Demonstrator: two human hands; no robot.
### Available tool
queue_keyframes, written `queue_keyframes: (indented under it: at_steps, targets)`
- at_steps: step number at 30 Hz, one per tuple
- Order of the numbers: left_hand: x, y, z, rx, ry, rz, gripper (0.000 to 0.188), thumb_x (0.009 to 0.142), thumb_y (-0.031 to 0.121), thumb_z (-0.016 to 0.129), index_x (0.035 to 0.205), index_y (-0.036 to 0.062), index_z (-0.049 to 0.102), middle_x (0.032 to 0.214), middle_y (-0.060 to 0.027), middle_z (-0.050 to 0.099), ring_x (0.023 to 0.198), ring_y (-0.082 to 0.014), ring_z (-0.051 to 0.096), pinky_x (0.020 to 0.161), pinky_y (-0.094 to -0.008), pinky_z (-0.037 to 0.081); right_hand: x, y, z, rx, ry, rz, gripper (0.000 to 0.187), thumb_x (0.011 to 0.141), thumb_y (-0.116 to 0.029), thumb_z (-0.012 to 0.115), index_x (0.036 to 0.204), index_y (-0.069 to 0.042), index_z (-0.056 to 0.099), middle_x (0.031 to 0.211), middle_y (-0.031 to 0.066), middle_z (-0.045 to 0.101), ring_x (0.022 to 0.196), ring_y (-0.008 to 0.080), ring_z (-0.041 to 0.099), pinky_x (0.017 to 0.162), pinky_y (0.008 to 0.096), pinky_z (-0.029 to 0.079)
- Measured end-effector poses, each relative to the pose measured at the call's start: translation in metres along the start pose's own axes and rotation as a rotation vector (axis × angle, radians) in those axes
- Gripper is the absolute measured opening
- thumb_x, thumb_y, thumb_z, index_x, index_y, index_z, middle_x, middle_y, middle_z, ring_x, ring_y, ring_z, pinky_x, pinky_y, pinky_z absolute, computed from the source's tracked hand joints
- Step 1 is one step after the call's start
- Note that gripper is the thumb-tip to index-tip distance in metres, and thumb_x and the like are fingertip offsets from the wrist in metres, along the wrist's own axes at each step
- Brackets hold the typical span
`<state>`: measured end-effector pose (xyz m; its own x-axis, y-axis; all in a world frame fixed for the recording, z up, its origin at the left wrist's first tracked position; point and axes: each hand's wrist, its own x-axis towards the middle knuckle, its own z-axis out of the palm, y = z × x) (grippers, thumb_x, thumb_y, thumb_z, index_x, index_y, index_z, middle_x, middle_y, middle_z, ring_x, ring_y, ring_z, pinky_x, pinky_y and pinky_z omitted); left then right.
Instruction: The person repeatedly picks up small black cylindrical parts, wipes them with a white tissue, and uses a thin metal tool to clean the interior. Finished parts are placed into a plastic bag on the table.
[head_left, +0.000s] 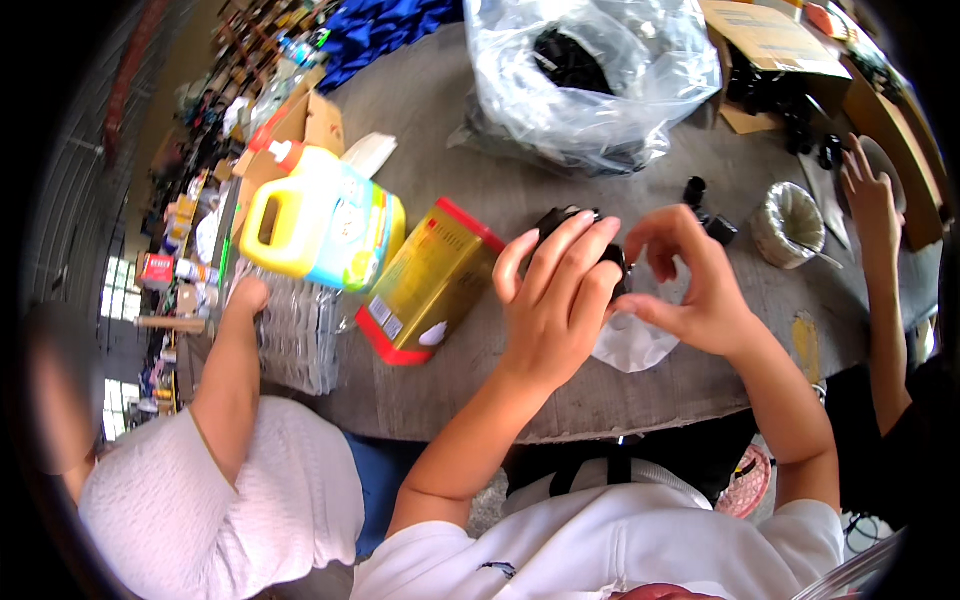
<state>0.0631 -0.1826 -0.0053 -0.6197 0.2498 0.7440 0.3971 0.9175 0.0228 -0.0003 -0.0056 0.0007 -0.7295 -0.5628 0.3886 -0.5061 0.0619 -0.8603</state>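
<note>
My left hand (pixel 562 295) lies over a dark, rounded black part (pixel 556 218), fingers wrapped across its top so that most of it is hidden. From the other side my right hand (pixel 695 285) bends round, thumb and fingertips at the part's right edge. What exactly the part is cannot be made out. Beneath both hands lies a whitish, translucent round piece (pixel 635 345), like a plastic bowl or bag. Close by on the left a gold tin with red ends (pixel 435 280) rests tilted on the grey table (pixel 470 400).
A yellow-handled jug with a red cap (pixel 325 220) and stacked clear trays (pixel 300 335) stand left, beside a co-worker's hand (pixel 250 292). A large clear bag (pixel 640 110) holds black parts. At right are a bag-lined cup (pixel 788 225), a cardboard box (pixel 775 40) and another person's hand (pixel 870 190).
</note>
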Motion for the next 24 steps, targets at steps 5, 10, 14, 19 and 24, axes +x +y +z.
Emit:
queue_keyframes:
  at_steps: [5, 10, 14, 19, 24]
  targets:
    - [-0.005, 0.004, 0.007, -0.06, 0.051, 0.001, 0.037, 0.077, 0.013, 0.074, 0.101, 0.0134, 0.046, 0.126, -0.0069, 0.064, 0.117, -0.0233, 0.059, 0.103, -0.0416, 0.027, -0.002, 0.002, 0.005, 0.121, -0.051, 0.129, 0.058, 0.072, -0.013, 0.081, 0.119, -0.002, 0.049, 0.1, 0.0114, 0.062, 0.083, 0.0159, 0.061, 0.074, 0.0302, 0.05]
    - [-0.012, -0.002, 0.02, -0.451, 0.085, -0.202, 0.076, 0.071, 0.011, 0.079, 0.135, 0.0024, 0.039, 0.137, -0.0182, 0.05, 0.12, -0.0308, 0.052, 0.101, -0.0423, 0.032, -0.002, 0.0, 0.007, 0.101, 0.089, 0.074, 0.057, 0.072, -0.005, 0.075, 0.125, -0.008, 0.051, 0.093, 0.0049, 0.057, 0.072, 0.012, 0.053, 0.066, 0.0262, 0.046]
    - [-0.008, 0.004, 0.016, -0.426, -0.094, -0.129, 0.064, 0.08, 0.031, 0.074, 0.131, 0.0032, 0.046, 0.142, -0.0233, 0.043, 0.125, -0.0363, 0.047, 0.101, -0.046, 0.032, -0.003, -0.001, -0.007, -0.026, 0.434, -0.122, 0.053, 0.072, -0.001, 0.072, 0.122, -0.009, 0.056, 0.089, 0.0022, 0.054, 0.067, 0.0088, 0.051, 0.062, 0.0227, 0.044]
    - [-0.013, 0.028, 0.018, -0.426, -0.407, 0.056, 0.055, 0.085, 0.041, 0.067, 0.128, 0.0118, 0.051, 0.148, -0.0174, 0.038, 0.138, -0.0347, 0.035, 0.104, -0.0484, 0.03, 0.001, -0.013, -0.022, -0.02, 0.634, -0.244, 0.053, 0.072, 0.001, 0.072, 0.122, -0.007, 0.056, 0.089, 0.0026, 0.055, 0.067, 0.0092, 0.053, 0.064, 0.0231, 0.045]
    - [-0.017, 0.028, 0.024, -0.455, -0.444, 0.024, 0.05, 0.081, 0.037, 0.071, 0.122, 0.0117, 0.056, 0.147, -0.0164, 0.04, 0.138, -0.0348, 0.035, 0.107, -0.0472, 0.024, -0.036, -0.057, -0.057, -0.363, 0.546, -0.239, 0.062, 0.079, 0.007, 0.067, 0.134, 0.003, 0.041, 0.11, 0.0137, 0.062, 0.092, 0.0155, 0.062, 0.083, 0.0267, 0.047]
